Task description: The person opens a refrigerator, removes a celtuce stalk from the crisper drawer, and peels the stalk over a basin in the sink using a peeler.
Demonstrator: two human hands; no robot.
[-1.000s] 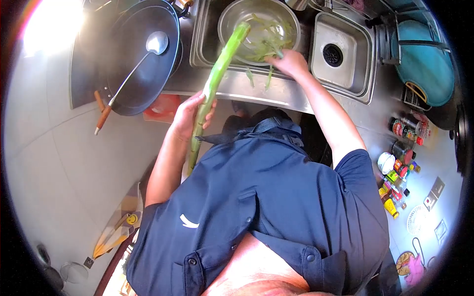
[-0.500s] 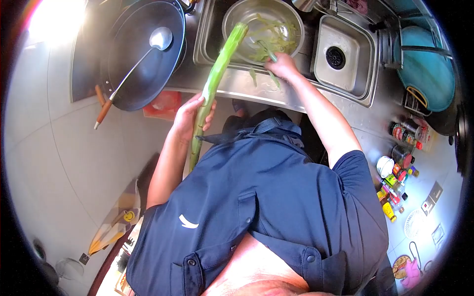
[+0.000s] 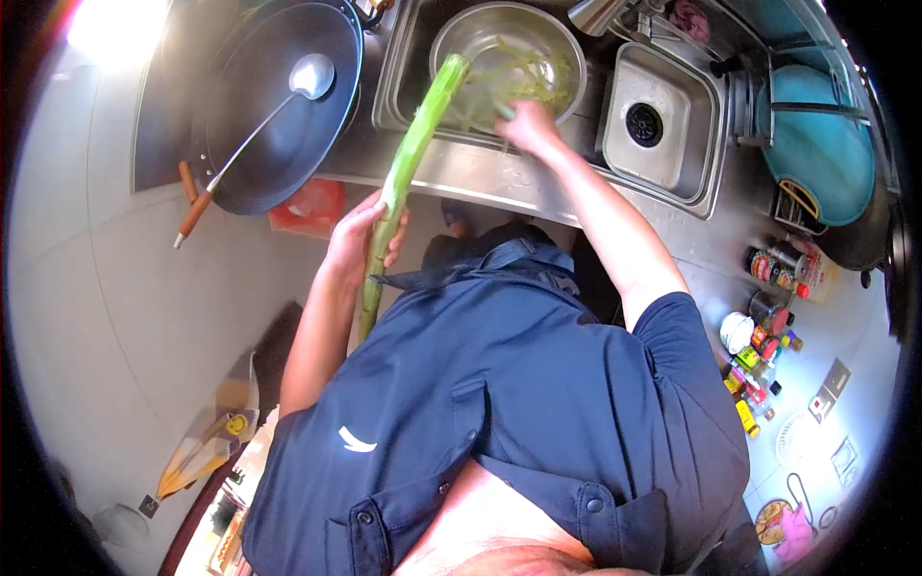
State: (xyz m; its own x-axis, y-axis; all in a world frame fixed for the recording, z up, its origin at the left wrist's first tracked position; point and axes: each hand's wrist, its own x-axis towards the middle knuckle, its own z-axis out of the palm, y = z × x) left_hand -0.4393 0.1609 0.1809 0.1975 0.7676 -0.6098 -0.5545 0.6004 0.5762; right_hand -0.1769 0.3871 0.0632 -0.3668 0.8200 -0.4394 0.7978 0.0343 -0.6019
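Note:
My left hand (image 3: 357, 233) is wrapped round a long celtuce stem (image 3: 418, 134), which leans up and to the right. Its upper part is peeled pale green; the lower part keeps darker skin. My right hand (image 3: 529, 127) is closed on a slim pale-green peeler (image 3: 504, 110), mostly hidden by the fingers and blurred. That hand is over the near rim of a steel bowl (image 3: 578, 69), to the right of the stem and apart from it. Green peel strips (image 3: 533, 77) lie in the bowl, which sits in the left sink basin (image 3: 391, 91).
A wok (image 3: 259, 144) with a wooden-handled ladle (image 3: 312, 77) is at the left. Right of the bowl is a smaller sink basin (image 3: 663, 158). Several seasoning bottles (image 3: 754, 370) and a teal round board or lid (image 3: 821, 144) are farther right. A red bag (image 3: 309, 206) hangs below the counter.
My right hand has moved slightly left and its strips of peel no longer hang below it. The stem's tip is slightly lower and further left; the whole view has shifted a little.

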